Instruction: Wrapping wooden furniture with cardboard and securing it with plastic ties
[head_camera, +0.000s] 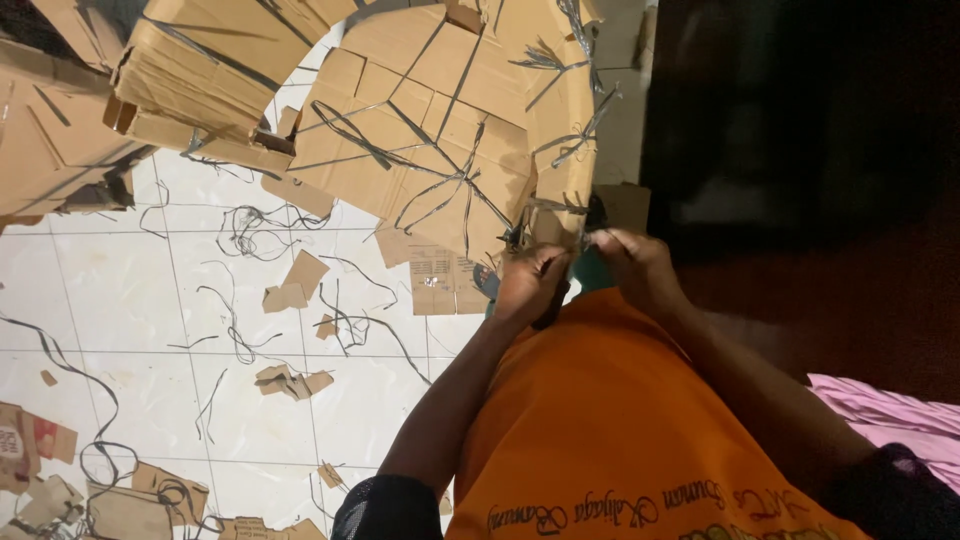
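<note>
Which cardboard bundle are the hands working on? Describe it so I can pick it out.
Start at the white tiled floor, then go up to the flattened cardboard stacks. It is the rightmost bundle, beside the dark doorway, criss-crossed with grey strapping; the left hand and right hand meet at its lower corner.

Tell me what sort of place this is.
Probably a cardboard sorting or recycling workroom: strapped bundles of flattened cardboard, loose strapping bands and cardboard scraps litter the white tiled floor. Both hands, left hand and right hand, work at a bundle's strap.
</note>
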